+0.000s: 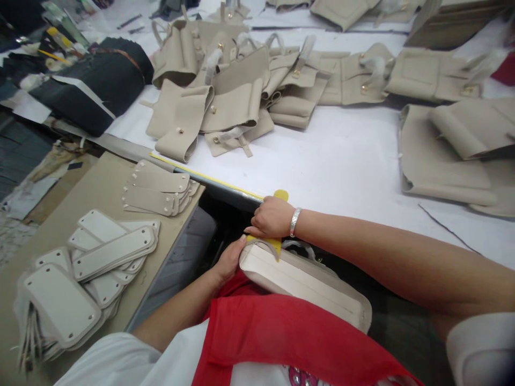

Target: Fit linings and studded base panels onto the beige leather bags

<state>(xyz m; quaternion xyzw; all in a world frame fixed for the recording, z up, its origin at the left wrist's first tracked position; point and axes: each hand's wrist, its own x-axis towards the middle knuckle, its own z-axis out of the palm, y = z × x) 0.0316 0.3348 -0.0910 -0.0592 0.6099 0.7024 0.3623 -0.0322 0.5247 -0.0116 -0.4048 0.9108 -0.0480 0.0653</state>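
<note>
A beige bag [306, 284] lies tilted against my lap, its long pale panel facing up. My left hand [232, 258] grips the bag's left end, with the thumb up near its top edge. My right hand [273, 217], with a silver bracelet at the wrist, is closed around a flat yellow tool [280, 195] with a rounded end. The tool's lower part shows below my fingers, against the left end of the bag; its exact kind is unclear. Behind the bag, a plastic-wrapped handle [300, 247] is partly visible.
Beige bag pieces [233, 104] with handles and gold fittings are heaped across the white table [322, 166]. More folded pieces [446, 155] lie at right. On the lower board [169, 241] at left are stacked white oblong panels [60, 303] and beige ones [156, 187]. A black bundle [96, 80] sits behind.
</note>
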